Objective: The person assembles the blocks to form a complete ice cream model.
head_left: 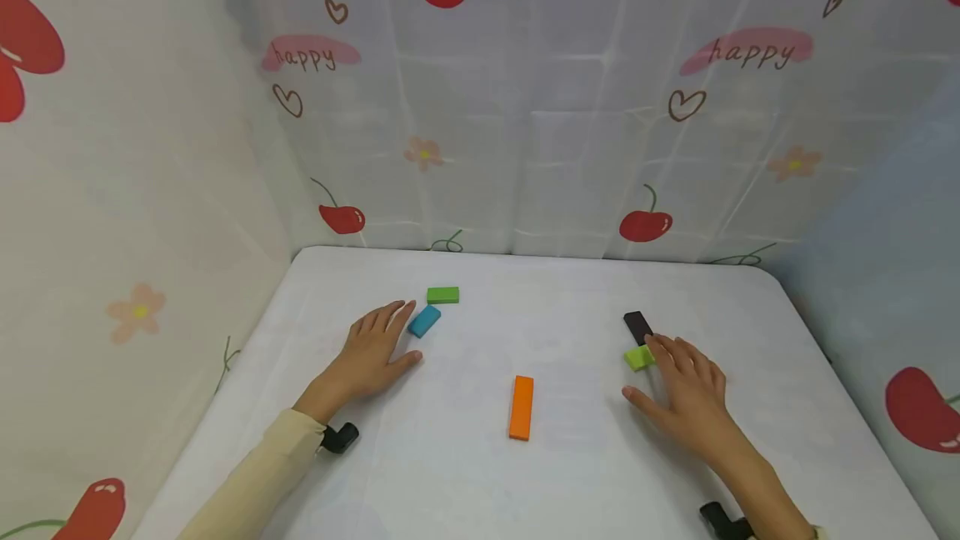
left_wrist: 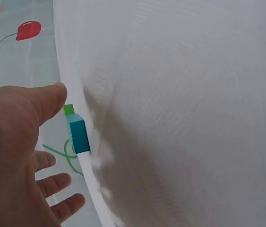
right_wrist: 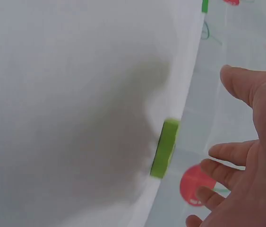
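Observation:
My left hand point(head_left: 372, 357) is beside a blue block point(head_left: 424, 321), its fingers spread and holding nothing. Just behind the blue block lies a green block point(head_left: 442, 295). In the left wrist view, the blue block point(left_wrist: 78, 134) shows past the thumb, apart from the hand. On the other side, my right hand point(head_left: 688, 394) hovers with fingers apart near a lime green block point(head_left: 638, 357), partly covered by the fingers in the head view. A black block point(head_left: 637, 327) lies right behind it. The right wrist view shows the lime block point(right_wrist: 165, 149) with a gap to the fingers.
An orange block point(head_left: 521, 408) lies lengthwise on the white table point(head_left: 465, 482) between the hands. Walls of patterned sheeting point(head_left: 525, 148) with cherries and hearts stand close behind and at both sides of the table. Each wrist wears a black camera.

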